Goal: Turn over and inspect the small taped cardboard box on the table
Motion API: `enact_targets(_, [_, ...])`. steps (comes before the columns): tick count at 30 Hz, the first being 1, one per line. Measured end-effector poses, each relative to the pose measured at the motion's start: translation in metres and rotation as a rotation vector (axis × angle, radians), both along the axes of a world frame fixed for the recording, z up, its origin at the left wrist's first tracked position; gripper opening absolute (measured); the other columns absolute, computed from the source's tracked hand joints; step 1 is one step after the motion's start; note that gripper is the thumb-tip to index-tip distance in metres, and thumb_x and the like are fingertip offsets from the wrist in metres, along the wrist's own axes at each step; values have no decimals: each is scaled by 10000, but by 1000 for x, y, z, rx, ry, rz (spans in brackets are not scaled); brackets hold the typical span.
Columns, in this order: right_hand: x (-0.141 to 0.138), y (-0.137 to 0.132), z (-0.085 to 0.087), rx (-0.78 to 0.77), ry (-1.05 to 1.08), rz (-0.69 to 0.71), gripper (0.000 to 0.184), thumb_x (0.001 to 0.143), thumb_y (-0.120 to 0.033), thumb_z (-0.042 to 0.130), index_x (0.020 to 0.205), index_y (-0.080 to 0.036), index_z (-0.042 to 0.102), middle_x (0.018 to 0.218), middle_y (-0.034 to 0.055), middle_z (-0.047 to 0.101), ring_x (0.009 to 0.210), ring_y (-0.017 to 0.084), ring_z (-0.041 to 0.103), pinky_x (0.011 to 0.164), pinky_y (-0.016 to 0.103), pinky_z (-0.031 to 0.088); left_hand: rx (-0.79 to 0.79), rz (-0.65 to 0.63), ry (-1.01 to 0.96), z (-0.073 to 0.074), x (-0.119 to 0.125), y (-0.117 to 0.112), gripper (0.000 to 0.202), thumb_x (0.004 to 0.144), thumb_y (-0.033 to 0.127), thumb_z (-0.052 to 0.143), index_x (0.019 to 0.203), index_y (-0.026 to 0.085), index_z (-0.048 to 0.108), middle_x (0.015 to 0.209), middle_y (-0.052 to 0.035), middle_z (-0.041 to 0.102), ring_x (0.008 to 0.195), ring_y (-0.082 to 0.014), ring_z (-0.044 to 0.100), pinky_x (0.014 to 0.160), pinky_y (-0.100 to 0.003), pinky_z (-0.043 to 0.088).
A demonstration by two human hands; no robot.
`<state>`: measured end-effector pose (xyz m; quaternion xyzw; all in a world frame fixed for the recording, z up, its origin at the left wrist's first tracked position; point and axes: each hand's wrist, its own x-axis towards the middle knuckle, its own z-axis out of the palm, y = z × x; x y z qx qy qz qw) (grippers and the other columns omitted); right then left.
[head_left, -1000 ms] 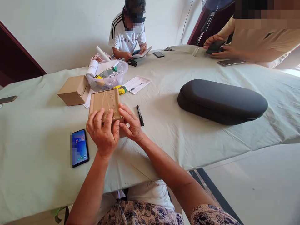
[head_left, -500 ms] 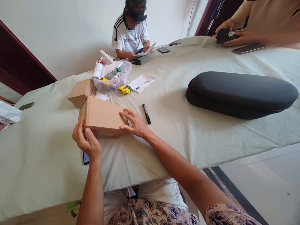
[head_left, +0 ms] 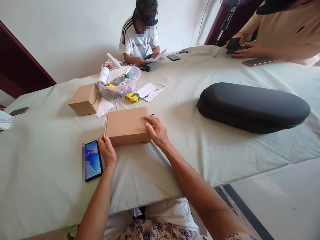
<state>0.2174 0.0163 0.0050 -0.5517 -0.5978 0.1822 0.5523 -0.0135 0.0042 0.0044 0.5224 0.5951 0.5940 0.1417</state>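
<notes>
A closed brown cardboard box (head_left: 126,125) lies between my hands near the front of the cloth-covered table. My left hand (head_left: 107,150) grips its left end, the thumb on the near side and other fingers partly hidden. At the right end, my right hand (head_left: 157,131) holds the box with fingers over the top edge and the thumb at the near corner. Just left of my left hand lies a phone (head_left: 93,160) with its screen lit. A black tip of the marker (head_left: 152,114) peeks out behind my right hand; the rest is covered.
Beyond the box are a smaller carton (head_left: 83,99), a white paper (head_left: 105,107), a yellow tape measure (head_left: 132,97), a printed sheet (head_left: 152,90) and a filled plastic basin (head_left: 136,78). A long black case (head_left: 252,106) lies right. Two people sit at the far side.
Both hands have shifted the cardboard box to the right and turned it, away from the smaller carton. The lit phone is now uncovered, while the marker is mostly hidden.
</notes>
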Motion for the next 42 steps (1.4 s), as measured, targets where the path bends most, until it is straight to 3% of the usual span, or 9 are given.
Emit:
enact_targets(5, [-3, 0, -10, 1, 28, -12, 489, 969, -601, 488, 1263, -274, 701, 1397, 120, 650, 1383, 307, 560, 1144, 528, 475, -4, -23, -20, -15, -2, -5, 555, 901, 746, 464, 972, 201, 539, 925, -54, 602, 872, -210, 583, 798, -348, 491])
enact_targets(10, [-5, -5, -14, 28, -73, 67, 727, 834, -765, 600, 1367, -271, 626, 1473, 153, 581, 1406, 358, 531, 1157, 582, 450, -22, 57, -33, -21, -1, -8, 538, 890, 701, 521, 1080, 198, 510, 1018, -85, 624, 939, -237, 610, 868, -388, 506])
enact_targets(13, [-7, -8, -15, 30, -117, 73, 803, 766, -772, 684, 1395, -279, 597, 1507, 162, 547, 1412, 378, 522, 1153, 601, 450, -38, 53, -43, -21, 1, -9, 621, 837, 686, 616, 1191, 195, 477, 1138, -130, 617, 1046, -269, 617, 963, -428, 504])
enact_targets(17, [-10, -10, -14, 7, -97, 51, 725, 798, -715, 700, 1391, -311, 589, 1492, 140, 571, 1414, 374, 522, 1139, 607, 459, -45, -1, -28, -19, 5, -11, 756, 804, 662, 683, 1338, 195, 425, 1301, -177, 578, 1189, -296, 602, 1057, -457, 489])
enact_targets(23, [-13, -13, -12, 13, -24, 5, 623, 857, -629, 686, 1370, -294, 575, 1393, 123, 650, 1325, 346, 601, 1108, 577, 493, -104, 11, -10, -18, 12, -14, 864, 719, 638, 785, 1368, 200, 422, 1352, -184, 571, 1255, -328, 589, 1073, -477, 498])
enact_targets(30, [-15, -15, -10, 45, -13, -50, 609, 833, -601, 727, 1310, -252, 578, 1374, 138, 627, 1321, 332, 587, 1116, 556, 488, -126, -1, -30, -13, 16, -16, 856, 727, 642, 774, 1364, 182, 435, 1337, -191, 586, 1237, -333, 601, 1053, -466, 502])
enact_targets(35, [-11, -12, -7, -19, -9, -35, 622, 832, -643, 700, 1296, -244, 586, 1355, 131, 644, 1264, 323, 618, 1081, 536, 510, -130, -36, -29, -16, 16, -15, 810, 767, 620, 744, 1378, 188, 435, 1345, -191, 587, 1263, -335, 593, 1064, -470, 496])
enact_targets(42, [-11, -11, -10, 14, -35, -41, 584, 850, -609, 693, 1287, -235, 592, 1352, 137, 644, 1287, 325, 601, 1093, 540, 491, -138, -55, -42, -19, 15, -14, 829, 770, 609, 750, 1395, 171, 427, 1362, -205, 578, 1284, -338, 581, 1081, -481, 484])
